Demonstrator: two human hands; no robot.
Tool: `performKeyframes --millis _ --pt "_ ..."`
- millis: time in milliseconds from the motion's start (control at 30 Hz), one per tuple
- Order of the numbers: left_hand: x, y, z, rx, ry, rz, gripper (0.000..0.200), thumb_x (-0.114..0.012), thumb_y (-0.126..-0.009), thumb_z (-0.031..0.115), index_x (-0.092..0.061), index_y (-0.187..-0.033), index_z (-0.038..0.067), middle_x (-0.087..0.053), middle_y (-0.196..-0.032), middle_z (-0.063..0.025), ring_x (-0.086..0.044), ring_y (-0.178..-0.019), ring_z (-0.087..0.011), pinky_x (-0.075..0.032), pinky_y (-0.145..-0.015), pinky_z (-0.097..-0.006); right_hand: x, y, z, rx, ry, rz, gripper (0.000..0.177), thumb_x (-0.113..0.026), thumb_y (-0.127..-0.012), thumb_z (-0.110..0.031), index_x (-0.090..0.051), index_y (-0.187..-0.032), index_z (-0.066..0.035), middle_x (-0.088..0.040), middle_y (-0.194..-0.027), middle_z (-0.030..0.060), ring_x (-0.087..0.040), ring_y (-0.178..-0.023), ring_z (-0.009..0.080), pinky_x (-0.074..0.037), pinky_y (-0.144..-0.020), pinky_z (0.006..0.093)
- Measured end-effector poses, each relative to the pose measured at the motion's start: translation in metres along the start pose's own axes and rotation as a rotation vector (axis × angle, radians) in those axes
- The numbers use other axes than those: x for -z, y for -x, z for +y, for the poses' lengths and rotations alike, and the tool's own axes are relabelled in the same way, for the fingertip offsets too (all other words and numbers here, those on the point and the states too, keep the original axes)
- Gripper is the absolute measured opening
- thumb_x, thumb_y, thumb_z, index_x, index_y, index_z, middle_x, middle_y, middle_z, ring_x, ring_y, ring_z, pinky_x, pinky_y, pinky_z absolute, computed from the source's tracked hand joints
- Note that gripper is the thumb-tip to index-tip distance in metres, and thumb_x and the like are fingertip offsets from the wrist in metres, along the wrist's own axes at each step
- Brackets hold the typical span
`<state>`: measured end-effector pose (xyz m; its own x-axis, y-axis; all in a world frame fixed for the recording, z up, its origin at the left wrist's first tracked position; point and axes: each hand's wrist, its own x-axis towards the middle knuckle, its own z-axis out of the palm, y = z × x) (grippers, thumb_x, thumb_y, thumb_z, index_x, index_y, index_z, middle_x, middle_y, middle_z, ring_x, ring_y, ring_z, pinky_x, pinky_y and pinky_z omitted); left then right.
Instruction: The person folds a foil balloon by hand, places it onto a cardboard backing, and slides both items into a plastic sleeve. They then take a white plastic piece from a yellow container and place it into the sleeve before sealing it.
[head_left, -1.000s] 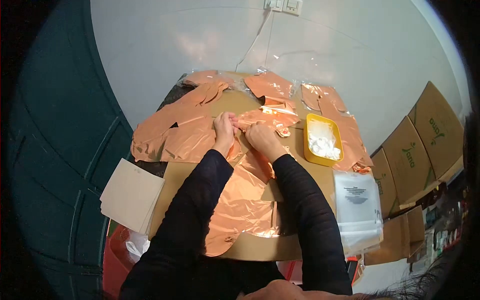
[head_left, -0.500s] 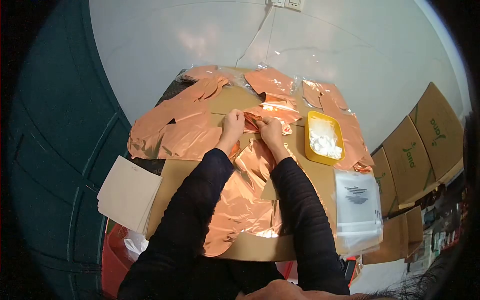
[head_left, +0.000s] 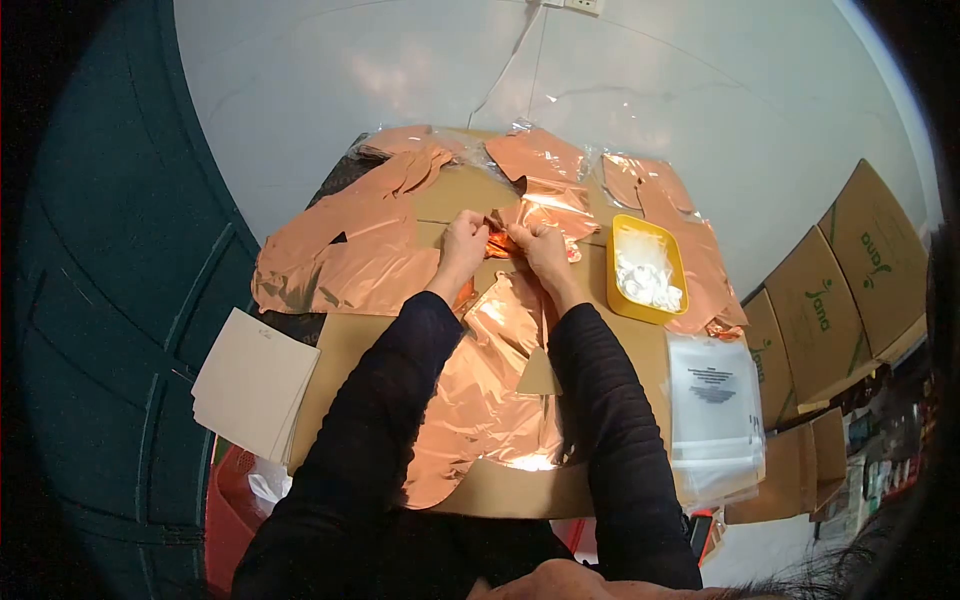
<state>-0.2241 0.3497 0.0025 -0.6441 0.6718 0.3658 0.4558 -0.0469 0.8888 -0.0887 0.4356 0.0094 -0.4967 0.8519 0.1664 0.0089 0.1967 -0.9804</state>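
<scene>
Both hands work close together over the middle of the table, on a crinkled copper-coloured foil balloon. My left hand is closed on its left edge, fingers bent in a pinch. Thumb and fingers of my right hand grip the other side, a short gap away. Much of the held foil is hidden by the fingers. Beneath my forearms lies a large flat foil balloon, wrinkled and shiny. Another foil piece spreads just beyond the right hand.
Flat copper foil balloons lie on the left. A yellow tub with white bundles stands right of my hand. Clear printed bags hang near the right edge, beige cards at the left. Cardboard boxes stand beyond the table.
Both hands have drawn slightly closer together, and the foil between them has been gathered and turned. The view has shifted slightly.
</scene>
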Motion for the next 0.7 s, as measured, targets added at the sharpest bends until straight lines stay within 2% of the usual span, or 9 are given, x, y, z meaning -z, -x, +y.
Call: performKeyframes --millis 33,133,233,333,433,533,633,700 --pt "0.001 0.002 0.003 0.009 -0.004 0.002 0.017 -0.062 -0.084 0.012 -0.063 -0.096 0.0 -0.069 -0.083 -0.016 -0.067 -0.077 -0.0291 -0.052 -0.073 -0.0383 0.0 0.001 -0.003 -0.047 -0.145 -0.012 0.029 -0.074 -0.084 -0.018 -0.058 -0.066 -0.001 -0.054 -0.058 0.0027 -0.049 -0.054 0.0127 -0.042 -0.051 0.0335" --pt "0.005 0.004 0.01 0.004 -0.039 0.006 0.017 -0.061 -0.084 0.011 -0.063 -0.096 -0.001 -0.069 -0.081 -0.0153 -0.067 -0.075 -0.0269 -0.052 -0.071 -0.0373 0.007 -0.011 0.01 -0.047 -0.041 -0.051 0.017 -0.068 -0.09 -0.008 -0.059 -0.076 -0.005 -0.055 -0.066 -0.0035 -0.047 -0.058 0.0056 -0.038 -0.051 0.0244" --pt "0.008 0.007 0.015 0.044 0.024 -0.037 0.015 -0.061 -0.084 0.01 -0.064 -0.094 -0.001 -0.069 -0.079 -0.0144 -0.066 -0.07 -0.0234 -0.052 -0.067 -0.0358 -0.002 -0.015 0.019 0.209 0.013 0.114 0.009 -0.064 -0.091 -0.003 -0.058 -0.084 -0.007 -0.054 -0.072 -0.0034 -0.05 -0.066 0.0049 -0.038 -0.054 0.021" --pt "0.005 0.005 0.009 -0.044 -0.009 0.012 0.013 -0.061 -0.084 0.01 -0.065 -0.088 -0.001 -0.068 -0.075 -0.0133 -0.065 -0.066 -0.0204 -0.052 -0.063 -0.0348 -0.001 -0.01 0.017 0.244 0.083 0.138 0.011 -0.063 -0.088 -0.008 -0.055 -0.085 -0.001 -0.055 -0.074 0.0026 -0.05 -0.067 0.0105 -0.043 -0.061 0.029" --pt "0.006 0.005 0.009 -0.032 -0.003 -0.008 0.015 -0.064 -0.085 0.013 -0.067 -0.08 -0.001 -0.065 -0.066 -0.0062 -0.06 -0.063 -0.0128 -0.048 -0.057 -0.0311 -0.002 -0.008 0.018 0.362 0.058 0.038 0.007 -0.061 -0.088 -0.007 -0.06 -0.083 -0.001 -0.059 -0.073 0.0042 -0.053 -0.067 0.0116 -0.045 -0.064 0.0286" --pt "0.007 0.003 0.008 0.008 -0.014 -0.05 0.021 -0.064 -0.087 0.015 -0.066 -0.073 -0.001 -0.061 -0.06 -0.0031 -0.056 -0.056 -0.0108 -0.045 -0.053 -0.0294 0.002 0.01 -0.003 0.05 0.159 -0.077 0.01 -0.061 -0.087 -0.008 -0.067 -0.086 0.0 -0.064 -0.076 0.0058 -0.058 -0.07 0.0123 -0.047 -0.065 0.0281" --pt "0.008 0.001 0.004 0.048 0.093 -0.094 0.026 -0.062 -0.089 0.015 -0.065 -0.068 0.0 -0.058 -0.057 -0.0012 -0.053 -0.052 -0.0084 -0.041 -0.049 -0.0267 -0.003 0.0 0.013 0.038 0.004 -0.142 0.017 -0.064 -0.085 -0.015 -0.072 -0.091 -0.002 -0.068 -0.078 0.0062 -0.062 -0.071 0.0137 -0.049 -0.065 0.0307" --pt "0.005 -0.001 0.001 0.071 0.189 -0.087 0.031 -0.062 -0.089 0.019 -0.064 -0.066 -0.002 -0.058 -0.055 -0.0048 -0.053 -0.05 -0.0114 -0.042 -0.049 -0.0312 -0.002 0.005 0.007 0.119 0.192 -0.17 0.02 -0.066 -0.083 -0.015 -0.07 -0.094 0.001 -0.067 -0.078 0.0065 -0.061 -0.069 0.0125 -0.05 -0.063 0.0278"
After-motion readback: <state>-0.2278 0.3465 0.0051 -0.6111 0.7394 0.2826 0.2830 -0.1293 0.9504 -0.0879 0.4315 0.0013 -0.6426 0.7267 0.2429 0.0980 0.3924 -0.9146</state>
